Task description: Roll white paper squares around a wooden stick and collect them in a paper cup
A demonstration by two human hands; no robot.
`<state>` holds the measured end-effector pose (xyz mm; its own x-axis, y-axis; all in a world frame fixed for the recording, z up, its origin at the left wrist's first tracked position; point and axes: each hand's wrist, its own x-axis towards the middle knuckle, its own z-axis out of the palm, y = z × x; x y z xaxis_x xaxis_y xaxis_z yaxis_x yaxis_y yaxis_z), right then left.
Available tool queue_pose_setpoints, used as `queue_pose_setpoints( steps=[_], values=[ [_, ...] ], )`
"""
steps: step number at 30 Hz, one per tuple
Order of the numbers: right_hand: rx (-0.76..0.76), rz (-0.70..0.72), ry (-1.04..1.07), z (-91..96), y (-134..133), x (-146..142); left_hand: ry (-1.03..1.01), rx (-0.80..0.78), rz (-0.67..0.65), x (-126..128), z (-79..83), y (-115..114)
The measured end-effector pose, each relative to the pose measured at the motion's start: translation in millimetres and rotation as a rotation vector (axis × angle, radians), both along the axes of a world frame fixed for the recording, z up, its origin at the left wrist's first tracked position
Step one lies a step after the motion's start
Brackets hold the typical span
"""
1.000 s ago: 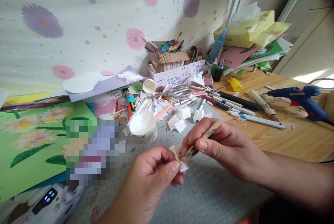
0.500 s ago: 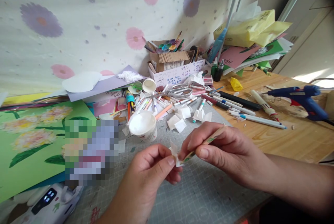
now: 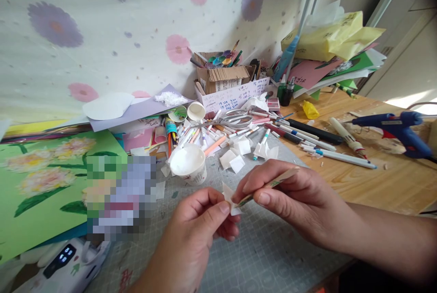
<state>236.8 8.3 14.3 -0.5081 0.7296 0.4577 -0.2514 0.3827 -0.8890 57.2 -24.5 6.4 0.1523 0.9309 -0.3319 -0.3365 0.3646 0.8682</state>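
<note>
Thumb and fingers of my left hand (image 3: 196,227) are closed on a small piece of white paper (image 3: 228,191), held above the grey cutting mat. My right hand (image 3: 300,206) grips a thin, flat wooden stick (image 3: 282,178) with green marks on it. The stick slants down to the left, and its lower end meets the paper between my two hands; my fingers partly hide the contact. Beyond my hands stands a white paper cup (image 3: 191,177) with something white inside. Several loose white paper pieces (image 3: 236,164) lie to its right.
The grid-marked cutting mat (image 3: 259,256) lies on a wooden table (image 3: 344,188). Markers and scissors (image 3: 235,120) crowd behind the cup. A blue glue gun (image 3: 392,124) rests at right. Green flower artwork (image 3: 41,211) and a white device with a display (image 3: 68,265) are at left.
The stick has tilted slightly in my right hand, its lower end still at the paper. My left hand keeps hold of the paper. The whole view has shifted a little.
</note>
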Motion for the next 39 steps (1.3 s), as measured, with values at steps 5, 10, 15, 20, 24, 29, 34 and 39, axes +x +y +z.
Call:
queue_pose_setpoints(
  steps=[5,10,15,20,24,29,34,39],
  values=[
    [-0.038,0.007,0.013,-0.4,0.0,1.7,-0.076,-0.032,-0.017,-0.1,-1.6,0.8],
    [-0.062,-0.014,-0.005,-0.1,-0.1,2.7,-0.089,-0.048,-0.033,-1.0,-1.8,1.4],
    [-0.013,-0.025,-0.018,1.7,1.5,1.9,0.041,0.045,-0.046,-3.5,-0.4,0.7],
    [0.107,-0.097,-0.112,1.8,0.9,3.5,0.266,0.148,-0.101,-7.2,-2.1,2.7],
    [0.143,-0.114,-0.133,0.1,0.9,4.4,0.438,0.175,-0.112,-8.1,-1.1,5.1],
    [0.073,-0.13,-0.116,0.5,3.9,3.9,0.485,0.234,-0.091,-8.7,4.4,4.9],
    [-0.057,-0.121,-0.029,0.0,10.5,7.7,0.549,0.295,-0.048,-12.7,8.6,5.7],
    [-0.192,-0.108,0.082,-4.7,18.4,14.4,0.707,0.369,0.155,-29.0,13.2,17.1]
  ],
)
